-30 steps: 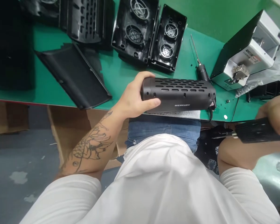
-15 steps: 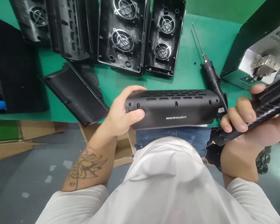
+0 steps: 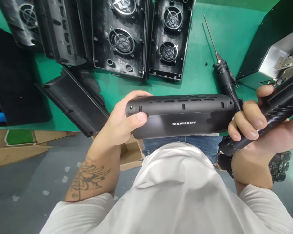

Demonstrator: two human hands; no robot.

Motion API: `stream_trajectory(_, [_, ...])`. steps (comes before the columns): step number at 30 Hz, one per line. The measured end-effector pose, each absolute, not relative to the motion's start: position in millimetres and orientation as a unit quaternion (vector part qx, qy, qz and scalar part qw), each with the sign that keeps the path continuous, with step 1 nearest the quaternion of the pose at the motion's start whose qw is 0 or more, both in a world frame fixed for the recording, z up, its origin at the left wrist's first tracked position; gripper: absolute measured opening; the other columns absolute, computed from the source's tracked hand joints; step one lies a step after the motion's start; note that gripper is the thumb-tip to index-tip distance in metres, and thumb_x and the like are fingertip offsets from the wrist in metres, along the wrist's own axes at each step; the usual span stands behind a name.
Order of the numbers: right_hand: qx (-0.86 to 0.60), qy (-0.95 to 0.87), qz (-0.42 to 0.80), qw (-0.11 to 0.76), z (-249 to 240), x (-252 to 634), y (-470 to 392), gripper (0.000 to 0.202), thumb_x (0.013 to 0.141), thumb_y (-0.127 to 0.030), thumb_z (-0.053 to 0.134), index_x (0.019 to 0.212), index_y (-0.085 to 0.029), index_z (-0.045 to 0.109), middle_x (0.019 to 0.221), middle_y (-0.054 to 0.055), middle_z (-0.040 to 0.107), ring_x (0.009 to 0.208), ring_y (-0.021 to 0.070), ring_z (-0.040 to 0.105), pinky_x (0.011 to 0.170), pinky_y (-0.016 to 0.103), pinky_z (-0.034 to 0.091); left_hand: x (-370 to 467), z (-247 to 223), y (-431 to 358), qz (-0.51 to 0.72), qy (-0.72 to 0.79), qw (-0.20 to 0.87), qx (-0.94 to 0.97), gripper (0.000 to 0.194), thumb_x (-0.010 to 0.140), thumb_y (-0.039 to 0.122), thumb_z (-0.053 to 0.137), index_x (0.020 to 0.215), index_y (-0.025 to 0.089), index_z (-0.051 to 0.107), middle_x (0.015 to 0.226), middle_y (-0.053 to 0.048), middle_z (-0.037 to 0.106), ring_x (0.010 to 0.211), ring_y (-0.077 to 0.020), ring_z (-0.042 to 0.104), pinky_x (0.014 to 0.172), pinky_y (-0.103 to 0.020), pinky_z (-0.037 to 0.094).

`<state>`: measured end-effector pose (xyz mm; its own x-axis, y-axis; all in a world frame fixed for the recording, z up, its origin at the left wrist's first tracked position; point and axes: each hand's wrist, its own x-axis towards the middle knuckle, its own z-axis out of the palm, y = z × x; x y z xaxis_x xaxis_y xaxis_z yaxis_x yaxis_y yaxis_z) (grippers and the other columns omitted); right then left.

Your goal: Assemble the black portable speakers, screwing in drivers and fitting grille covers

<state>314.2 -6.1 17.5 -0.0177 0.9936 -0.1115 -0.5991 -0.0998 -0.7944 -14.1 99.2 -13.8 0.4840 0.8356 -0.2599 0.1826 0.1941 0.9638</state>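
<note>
My left hand (image 3: 129, 120) is closed around the left end of a black slotted housing (image 3: 183, 118) marked MERKURY, its thumb on the lettered side. The housing lies lengthwise at the bench's front edge, slots upward. In my right hand (image 3: 251, 120) is a black electric screwdriver (image 3: 278, 107), fingers wrapped round its body and its tip pointing down to the left. The right fingers are close to the housing's right end; whether they touch it I cannot tell. A second electric screwdriver (image 3: 225, 76) with a long bit lies on the bench behind that end.
Open black housings with round speaker grilles (image 3: 122, 41) line the back of the green bench (image 3: 200, 55). A black curved panel (image 3: 75, 100) overhangs the front edge at left. Tiny screws (image 3: 206, 64) lie beside the second screwdriver. A metal-fronted machine (image 3: 263, 42) stands at right.
The view has shifted slightly, and the housing appears a little larger, with its slotted face turned more edge-on. Both hands keep their holds.
</note>
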Motion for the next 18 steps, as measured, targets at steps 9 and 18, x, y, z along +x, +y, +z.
stream_trajectory(9, [-0.196, -0.327, 0.711, 0.591, -6.2, 327.8, 0.8, 0.059, 0.118, -0.073, 0.069, 0.148, -0.023, 0.075, 0.073, -0.001, 0.046, 0.047, 0.0138, 0.047, 0.057, 0.034, 0.065, -18.9, -14.3, 100.1, 0.238, 0.430, 0.653, 0.576, 0.066, 0.075, 0.066, 0.087, 0.124, 0.024, 0.072, 0.109, -0.006, 0.080, 0.085, -0.0241, 0.072, 0.064, -0.033, 0.059])
stream_trajectory(18, [-0.435, -0.073, 0.708, 0.552, 11.2, 319.2, 11.3, 0.085, 0.099, -0.101, 0.070, 0.138, -0.025, 0.071, 0.075, 0.003, 0.038, 0.070, 0.0187, 0.053, 0.070, 0.033, 0.064, -21.7, -15.0, 101.4, 0.232, 0.439, 0.668, 0.554, 0.064, 0.073, 0.062, 0.089, 0.125, 0.027, 0.076, 0.112, -0.003, 0.081, 0.092, -0.0248, 0.074, 0.072, -0.034, 0.061])
